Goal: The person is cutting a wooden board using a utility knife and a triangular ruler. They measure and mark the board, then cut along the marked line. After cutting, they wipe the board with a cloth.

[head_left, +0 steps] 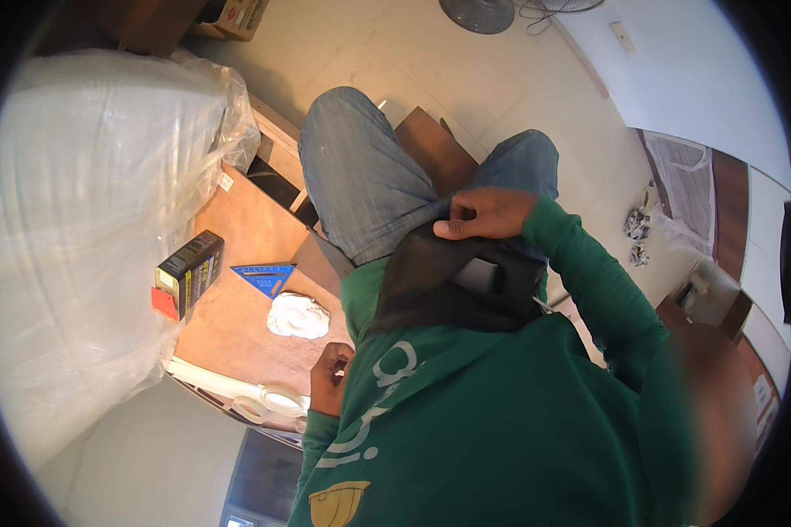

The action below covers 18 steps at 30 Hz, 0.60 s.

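Note:
A black waist pouch (453,281) lies across my lap, against my green shirt. My right hand (488,213) is closed on its upper edge, thumb and fingers pinching the fabric. On the pouch shows a smooth dark grey piece (481,277). Down by my left side, my left hand (330,378) has its fingers curled beside the wooden board (224,329); whatever it may hold is hidden. Closest to that hand lies a crumpled white cloth or bag (298,316). Beyond it are a blue triangular square (264,278) and a black and yellow box (190,270) with a red piece at its end.
Clear plastic sheeting (105,220) covers something large on the left. Rolls of tape (281,400) sit at the board's near edge. Brown cardboard (435,149) lies between my knees. A fan base (477,13) stands on the far floor, and wrapped panels (685,189) lean at the right wall.

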Available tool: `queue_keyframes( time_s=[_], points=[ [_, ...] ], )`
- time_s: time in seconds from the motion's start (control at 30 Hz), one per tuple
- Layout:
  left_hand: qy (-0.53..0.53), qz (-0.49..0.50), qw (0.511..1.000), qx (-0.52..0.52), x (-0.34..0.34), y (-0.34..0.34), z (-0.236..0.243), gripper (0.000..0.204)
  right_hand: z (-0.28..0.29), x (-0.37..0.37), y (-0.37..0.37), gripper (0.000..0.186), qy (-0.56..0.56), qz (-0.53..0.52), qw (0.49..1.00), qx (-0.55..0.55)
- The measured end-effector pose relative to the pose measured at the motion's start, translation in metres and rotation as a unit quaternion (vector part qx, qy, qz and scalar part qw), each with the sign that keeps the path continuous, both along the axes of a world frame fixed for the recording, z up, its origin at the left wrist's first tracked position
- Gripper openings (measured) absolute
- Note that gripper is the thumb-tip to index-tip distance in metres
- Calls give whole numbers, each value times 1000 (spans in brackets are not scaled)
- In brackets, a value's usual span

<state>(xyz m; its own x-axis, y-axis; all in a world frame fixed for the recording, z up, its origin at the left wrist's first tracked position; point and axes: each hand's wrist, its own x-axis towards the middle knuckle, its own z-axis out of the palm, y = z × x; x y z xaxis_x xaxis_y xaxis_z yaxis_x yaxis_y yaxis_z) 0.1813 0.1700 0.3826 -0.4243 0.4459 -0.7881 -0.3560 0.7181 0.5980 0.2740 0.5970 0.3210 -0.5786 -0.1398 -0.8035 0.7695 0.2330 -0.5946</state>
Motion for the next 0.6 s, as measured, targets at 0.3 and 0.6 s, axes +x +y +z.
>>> queue_keyframes(
  time_s=[0.3, 0.6],
  points=[
    [101, -63, 993, 10, -7, 35, 30, 17, -5, 23, 1, 106, 31, -13, 999, 2],
    [215, -190, 954, 84, -32, 55, 23, 15, -5, 56, -1, 128, -14, -82, 996, -8]
  ],
)
